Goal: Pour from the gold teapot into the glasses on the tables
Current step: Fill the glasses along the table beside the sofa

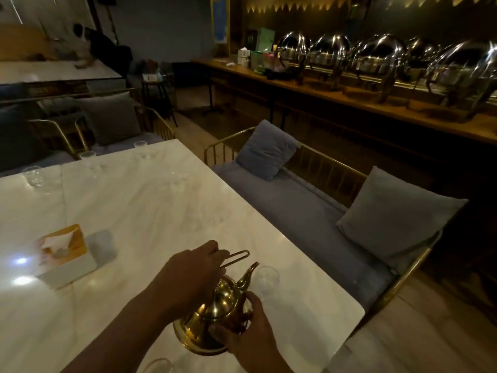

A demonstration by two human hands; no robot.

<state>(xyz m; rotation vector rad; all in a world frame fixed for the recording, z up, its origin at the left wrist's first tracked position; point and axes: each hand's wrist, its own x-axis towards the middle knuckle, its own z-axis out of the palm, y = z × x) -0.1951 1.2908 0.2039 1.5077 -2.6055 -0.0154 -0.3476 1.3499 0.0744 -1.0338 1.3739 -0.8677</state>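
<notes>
The gold teapot (pixel 215 313) hangs tilted above the near right part of the white marble table (pixel 150 211). My left hand (pixel 193 273) grips its wire handle from above. My right hand (pixel 250 329) cups the pot's lower side. Its spout points at a clear glass (pixel 265 281) standing just beyond it. More clear glasses stand on the table: one at the far left (pixel 32 175), one at the far edge (pixel 88 158), one at the far corner (pixel 141 148) and one mid-table on the right (pixel 177 181). Another glass rim (pixel 158 366) shows at the bottom edge.
A tissue box (pixel 64 251) sits on the table to the left. A grey cushioned bench with gold rails (pixel 309 216) runs along the table's right side. Chafing dishes (pixel 376 57) line a wooden counter behind. A second table (pixel 53 71) stands far left.
</notes>
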